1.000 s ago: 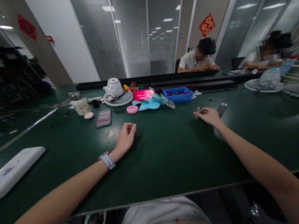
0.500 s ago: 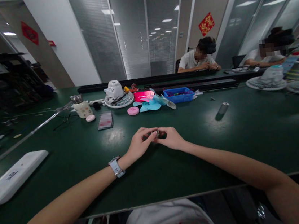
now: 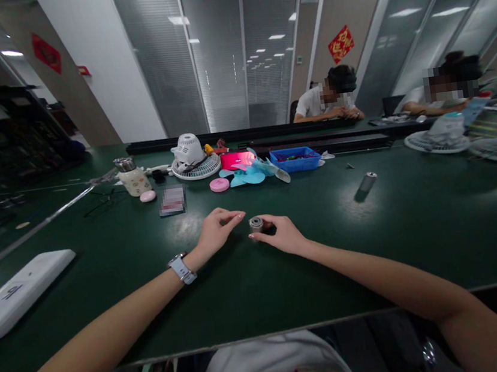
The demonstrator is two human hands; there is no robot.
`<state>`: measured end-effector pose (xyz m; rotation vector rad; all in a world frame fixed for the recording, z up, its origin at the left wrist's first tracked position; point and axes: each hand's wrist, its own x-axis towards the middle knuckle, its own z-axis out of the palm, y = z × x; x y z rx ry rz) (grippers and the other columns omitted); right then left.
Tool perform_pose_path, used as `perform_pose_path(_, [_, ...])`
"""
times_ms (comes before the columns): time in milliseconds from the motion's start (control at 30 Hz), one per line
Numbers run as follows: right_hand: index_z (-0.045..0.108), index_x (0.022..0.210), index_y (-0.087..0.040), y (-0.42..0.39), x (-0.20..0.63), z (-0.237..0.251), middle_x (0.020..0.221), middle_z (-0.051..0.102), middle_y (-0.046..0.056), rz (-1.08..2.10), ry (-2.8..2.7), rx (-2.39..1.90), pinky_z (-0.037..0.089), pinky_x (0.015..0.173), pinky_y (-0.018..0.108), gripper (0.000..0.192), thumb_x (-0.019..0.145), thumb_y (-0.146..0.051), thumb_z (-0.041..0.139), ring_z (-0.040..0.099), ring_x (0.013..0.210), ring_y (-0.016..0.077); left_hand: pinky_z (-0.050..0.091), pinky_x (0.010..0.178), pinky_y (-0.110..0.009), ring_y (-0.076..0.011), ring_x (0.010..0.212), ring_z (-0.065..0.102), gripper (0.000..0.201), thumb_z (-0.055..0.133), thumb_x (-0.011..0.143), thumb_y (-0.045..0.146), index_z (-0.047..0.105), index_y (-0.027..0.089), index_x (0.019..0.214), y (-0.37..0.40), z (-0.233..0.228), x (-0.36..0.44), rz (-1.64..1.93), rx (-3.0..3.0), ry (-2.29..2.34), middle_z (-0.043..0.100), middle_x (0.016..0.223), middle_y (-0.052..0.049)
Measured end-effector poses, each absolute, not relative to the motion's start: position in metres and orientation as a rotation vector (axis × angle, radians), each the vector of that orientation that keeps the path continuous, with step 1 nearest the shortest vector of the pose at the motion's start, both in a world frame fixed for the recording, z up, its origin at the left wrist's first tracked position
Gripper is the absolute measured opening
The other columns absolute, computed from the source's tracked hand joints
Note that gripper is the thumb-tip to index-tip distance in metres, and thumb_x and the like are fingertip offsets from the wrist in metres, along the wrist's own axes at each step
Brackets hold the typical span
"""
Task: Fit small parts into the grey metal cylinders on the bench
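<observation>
My right hand (image 3: 284,234) grips a small round metal part (image 3: 255,224) between thumb and fingers, just above the green table. The part is silvery, with a ring and a dark centre on its top face; its exact kind I cannot tell. To its left, apart from it, is my left hand (image 3: 218,232), thumb and fingertips pinched together. Anything in that pinch is too small to make out. A watch with a pale strap (image 3: 181,269) is on the left wrist. Farther right on the table stands a metal cylinder (image 3: 366,185).
Along the back are a bottle (image 3: 133,179), a white fan body (image 3: 190,154), a pink round lid (image 3: 219,185), light-blue fan blades (image 3: 247,175), a lit phone (image 3: 231,160) and a blue tray (image 3: 295,165). A white device (image 3: 21,295) lies at left. Two people (image 3: 311,106) sit opposite.
My left hand has come away from the metal part and moved left, its fingertips pinched. The right hand still holds the part, whose top now shows.
</observation>
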<state>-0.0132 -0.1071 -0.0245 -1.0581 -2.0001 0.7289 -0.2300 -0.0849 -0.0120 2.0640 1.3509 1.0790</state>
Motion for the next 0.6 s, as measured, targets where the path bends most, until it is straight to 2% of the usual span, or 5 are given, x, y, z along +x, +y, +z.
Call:
perform_pose_path(100, [0.068, 0.116, -0.021, -0.103, -0.006, -0.023, 0.103, 0.074, 0.004, 0.703, -1.967, -1.100, 0.052, 0.081, 0.032, 0.043, 0.079, -0.042, 0.074, 0.068, 0.088, 0.0192, 0.040, 0.074, -0.034, -0.0209, 0.083, 0.056, 0.030, 0.061, 0.086, 0.049, 0.078, 0.029, 0.101, -0.080, -0.026, -0.242, 0.872, 2.194, 1.439, 0.068, 0.084, -0.005])
perform_pose_path(267, [0.069, 0.111, -0.020, -0.062, 0.059, -0.020, 0.100, 0.075, 0.006, 0.437, -1.729, -1.331, 0.053, 0.081, 0.033, 0.039, 0.082, -0.045, 0.068, 0.069, 0.086, 0.0204, 0.037, 0.072, -0.033, -0.0215, 0.083, 0.054, 0.032, 0.060, 0.086, 0.052, 0.077, 0.033, 0.105, -0.080, -0.034, -0.243, 0.768, 2.287, 1.507, 0.067, 0.090, -0.006])
perform_pose_path(333, [0.068, 0.112, -0.019, -0.042, 0.099, -0.019, 0.097, 0.075, 0.008, 0.241, -1.592, -1.549, 0.053, 0.079, 0.035, 0.040, 0.082, -0.046, 0.066, 0.070, 0.084, 0.0225, 0.038, 0.073, -0.033, -0.0213, 0.083, 0.055, 0.036, 0.058, 0.086, 0.053, 0.076, 0.031, 0.109, -0.080, -0.033, -0.241, 0.796, 2.275, 1.488, 0.067, 0.090, -0.006])
perform_pose_path(433, [0.067, 0.114, -0.018, -0.022, 0.151, -0.017, 0.100, 0.074, 0.012, 0.027, -1.421, -1.857, 0.052, 0.082, 0.039, 0.044, 0.084, -0.048, 0.063, 0.069, 0.092, 0.0274, 0.040, 0.073, -0.032, -0.0209, 0.082, 0.057, 0.043, 0.053, 0.090, 0.051, 0.071, 0.026, 0.119, -0.079, -0.032, -0.240, 0.943, 2.143, 1.510, 0.069, 0.093, -0.007])
perform_pose_path(600, [0.065, 0.119, -0.017, -0.016, 0.181, -0.021, 0.111, 0.070, 0.016, 0.051, -1.327, -2.106, 0.050, 0.086, 0.042, 0.047, 0.085, -0.050, 0.059, 0.065, 0.103, 0.0314, 0.043, 0.072, -0.031, -0.0198, 0.083, 0.060, 0.040, 0.045, 0.091, 0.035, 0.068, 0.019, 0.120, -0.079, -0.029, -0.240, 1.163, 1.826, 1.572, 0.069, 0.096, -0.006])
